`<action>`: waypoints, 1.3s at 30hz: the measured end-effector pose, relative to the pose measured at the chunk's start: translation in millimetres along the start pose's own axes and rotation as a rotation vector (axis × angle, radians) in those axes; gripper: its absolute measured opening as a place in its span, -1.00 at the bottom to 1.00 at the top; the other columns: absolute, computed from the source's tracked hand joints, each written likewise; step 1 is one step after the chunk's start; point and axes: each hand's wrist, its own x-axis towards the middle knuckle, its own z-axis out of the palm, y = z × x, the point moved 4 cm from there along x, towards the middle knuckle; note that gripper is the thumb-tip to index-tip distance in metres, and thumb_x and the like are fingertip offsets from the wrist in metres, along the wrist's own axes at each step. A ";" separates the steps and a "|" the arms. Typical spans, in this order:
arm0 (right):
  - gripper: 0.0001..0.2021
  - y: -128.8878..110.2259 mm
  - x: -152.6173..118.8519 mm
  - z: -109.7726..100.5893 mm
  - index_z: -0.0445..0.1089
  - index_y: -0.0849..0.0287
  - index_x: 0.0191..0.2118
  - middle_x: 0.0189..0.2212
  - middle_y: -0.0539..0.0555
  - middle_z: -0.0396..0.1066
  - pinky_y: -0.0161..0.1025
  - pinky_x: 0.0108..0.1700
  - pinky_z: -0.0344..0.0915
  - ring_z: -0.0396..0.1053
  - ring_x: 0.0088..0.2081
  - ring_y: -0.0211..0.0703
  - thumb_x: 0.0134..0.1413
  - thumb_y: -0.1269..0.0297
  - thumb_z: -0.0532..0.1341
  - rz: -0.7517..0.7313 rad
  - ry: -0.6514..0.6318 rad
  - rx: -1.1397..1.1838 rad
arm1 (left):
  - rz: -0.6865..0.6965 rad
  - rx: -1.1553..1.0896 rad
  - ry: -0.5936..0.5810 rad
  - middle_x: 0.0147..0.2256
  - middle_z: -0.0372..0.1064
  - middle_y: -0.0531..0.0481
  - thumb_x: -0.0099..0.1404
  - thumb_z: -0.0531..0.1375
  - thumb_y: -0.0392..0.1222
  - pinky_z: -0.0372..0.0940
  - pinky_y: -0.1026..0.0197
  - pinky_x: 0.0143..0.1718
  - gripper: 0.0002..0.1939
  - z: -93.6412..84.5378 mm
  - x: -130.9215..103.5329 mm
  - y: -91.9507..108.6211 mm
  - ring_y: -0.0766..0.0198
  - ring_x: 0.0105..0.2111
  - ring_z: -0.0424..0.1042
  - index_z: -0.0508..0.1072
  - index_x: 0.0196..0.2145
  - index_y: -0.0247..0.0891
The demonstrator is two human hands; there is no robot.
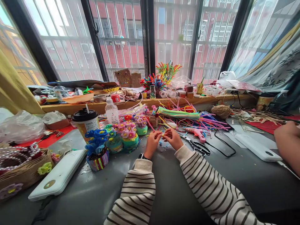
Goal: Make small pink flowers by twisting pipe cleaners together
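Observation:
My left hand (153, 142) and my right hand (173, 139) meet over the grey table, their fingers pinched close together. A thin pink pipe cleaner (150, 123) rises up and left out of my left fingers. Between the fingertips shows a tiny pale yellowish bit, too small to name; my right fingers close on it. Tiny colourful scraps (165, 145) lie beneath. Just right of my right hand are black-handled scissors (196, 147) and a pink glue gun (198, 134). Left of my left hand stand small pots of pink pipe-cleaner flowers (127, 131) and blue ones (96, 142).
Behind the hands lie a bundle of green pipe cleaners (179, 113) and a twine ball (220, 111). A lidded cup (85, 122), a clear bottle (112, 112) and a white power bank (58, 175) stand or lie left. Another person's arm (288, 143) reaches in beside a second power bank (257, 147).

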 end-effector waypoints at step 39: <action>-0.63 4.8 4.9 -12.6 0.11 0.20 -0.30 -0.58 -0.06 0.33 -0.34 -0.54 0.29 0.32 -0.55 -0.30 -0.34 0.30 0.21 0.117 -0.017 0.042 | 0.165 0.451 -0.040 -0.25 0.28 -0.05 0.08 0.10 -0.26 0.18 0.22 -0.20 -0.78 -0.5 -8.1 10.3 0.26 -0.26 0.29 0.43 -0.28 -0.16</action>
